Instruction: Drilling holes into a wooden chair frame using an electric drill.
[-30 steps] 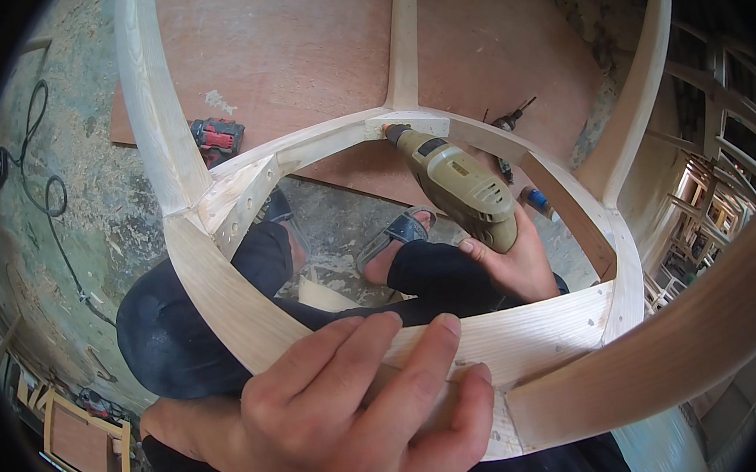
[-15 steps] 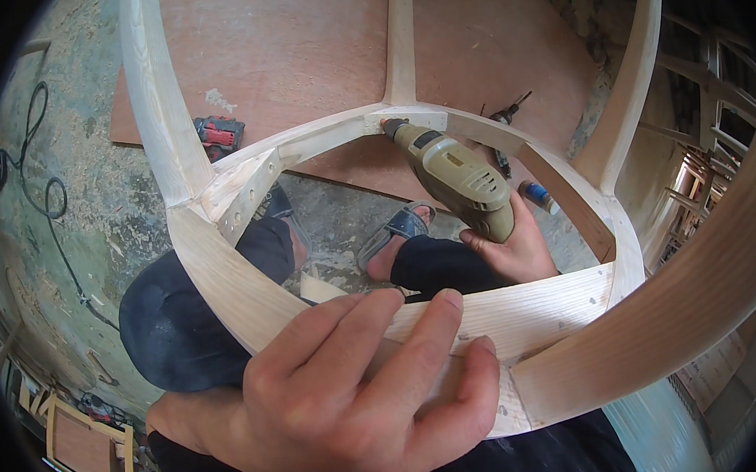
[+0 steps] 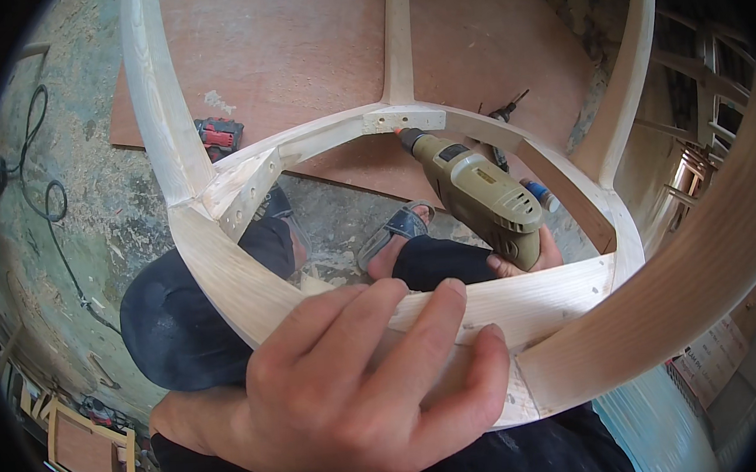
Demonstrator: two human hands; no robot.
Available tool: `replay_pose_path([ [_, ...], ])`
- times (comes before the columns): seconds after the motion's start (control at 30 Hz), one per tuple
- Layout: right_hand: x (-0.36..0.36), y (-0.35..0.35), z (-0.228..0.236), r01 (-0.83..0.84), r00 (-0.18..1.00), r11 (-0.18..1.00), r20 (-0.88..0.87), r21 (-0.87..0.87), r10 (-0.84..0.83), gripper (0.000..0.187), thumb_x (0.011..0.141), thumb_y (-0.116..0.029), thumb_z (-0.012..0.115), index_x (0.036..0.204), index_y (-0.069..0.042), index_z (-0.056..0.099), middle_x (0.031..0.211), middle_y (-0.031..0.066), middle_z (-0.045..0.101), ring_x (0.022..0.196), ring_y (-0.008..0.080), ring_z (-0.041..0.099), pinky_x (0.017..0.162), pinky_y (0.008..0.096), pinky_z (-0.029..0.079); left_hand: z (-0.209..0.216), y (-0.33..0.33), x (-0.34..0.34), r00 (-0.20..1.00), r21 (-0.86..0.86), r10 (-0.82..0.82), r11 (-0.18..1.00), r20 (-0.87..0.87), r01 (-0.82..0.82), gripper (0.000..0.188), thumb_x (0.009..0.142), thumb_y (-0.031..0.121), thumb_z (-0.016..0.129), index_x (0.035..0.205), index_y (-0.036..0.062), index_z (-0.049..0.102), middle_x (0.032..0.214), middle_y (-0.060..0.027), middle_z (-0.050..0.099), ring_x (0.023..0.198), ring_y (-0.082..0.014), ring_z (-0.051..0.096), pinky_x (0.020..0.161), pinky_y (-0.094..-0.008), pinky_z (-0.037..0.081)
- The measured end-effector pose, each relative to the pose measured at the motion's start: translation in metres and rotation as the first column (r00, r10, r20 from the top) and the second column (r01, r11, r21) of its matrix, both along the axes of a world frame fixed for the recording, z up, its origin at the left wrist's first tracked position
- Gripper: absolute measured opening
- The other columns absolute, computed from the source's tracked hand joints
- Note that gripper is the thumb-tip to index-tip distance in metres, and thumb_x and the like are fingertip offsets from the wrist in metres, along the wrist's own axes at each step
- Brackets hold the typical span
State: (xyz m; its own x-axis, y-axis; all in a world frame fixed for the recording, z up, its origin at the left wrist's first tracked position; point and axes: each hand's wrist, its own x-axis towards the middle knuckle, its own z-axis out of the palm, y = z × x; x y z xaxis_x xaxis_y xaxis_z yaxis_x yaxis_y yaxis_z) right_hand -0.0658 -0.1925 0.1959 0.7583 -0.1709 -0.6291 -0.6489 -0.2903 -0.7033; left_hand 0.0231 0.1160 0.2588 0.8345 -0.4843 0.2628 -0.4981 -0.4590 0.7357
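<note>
A pale, round wooden chair frame [image 3: 222,256] with curved legs sits upturned across my lap. My left hand [image 3: 353,387] lies over its near rail, fingers curled across the wood. My right hand [image 3: 544,255], partly hidden behind that rail, grips an olive-green power drill [image 3: 480,189]. The drill points away from me, up and to the left. Its orange-tipped nose is close to a corner block [image 3: 401,120] at the base of the far leg; whether the bit touches is hard to tell. Small holes show in this block and in the left corner block [image 3: 248,197].
A red and black tool [image 3: 219,136] lies beyond the frame at left, by a plywood sheet [image 3: 278,59]. Another drill [image 3: 508,108] and a blue can [image 3: 537,191] lie on the right. A black cable [image 3: 58,232] curls over the dusty floor. Wooden parts stand at far right.
The drill and my right hand have shifted right and toward me. The drill's nose has left the block's left side, uncovering holes there. My left hand stays on the rail.
</note>
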Motion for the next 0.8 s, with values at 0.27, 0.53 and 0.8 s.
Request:
replay_pose_path([
  [0.27,-0.089,-0.008,0.003,0.062,0.998,0.976,0.043,-0.207,-0.054,0.076,0.084,-0.018,0.086,0.148,-0.001,0.048,0.141,0.017,0.061,0.127,0.0245,0.06,0.106,0.0383,0.049,-0.014,0.06,0.03,0.883,0.035,-0.251,0.957,-0.396,0.287,0.057,0.067,0.011,0.08,0.123,0.0043,0.065,0.09,-0.0134,0.069,0.081,-0.0344,0.068,0.075,-0.0413,0.053],
  [0.53,-0.134,-0.006,-0.024,-0.09,0.982,0.982,0.152,-0.167,0.116,0.068,0.095,-0.025,0.077,0.152,-0.005,0.046,0.143,0.016,0.059,0.13,0.0259,0.058,0.107,0.0389,0.05,0.019,0.034,0.029,0.919,0.125,-0.32,0.927,-0.232,0.354,0.058,0.06,0.009,0.08,0.117,0.0032,0.07,0.08,-0.0121,0.064,0.071,-0.0322,0.063,0.067,-0.0416,0.05],
  [0.8,-0.136,0.006,-0.032,0.096,0.984,0.973,0.126,0.211,-0.125,0.05,0.101,-0.025,0.066,0.143,-0.001,0.053,0.139,0.0164,0.062,0.123,0.0266,0.062,0.108,0.0415,0.05,0.048,-0.009,0.017,0.929,0.221,-0.346,0.903,-0.134,0.368,0.057,0.06,0.012,0.084,0.114,0.0044,0.069,0.098,-0.0126,0.071,0.084,-0.0309,0.071,0.07,-0.0386,0.054],
])
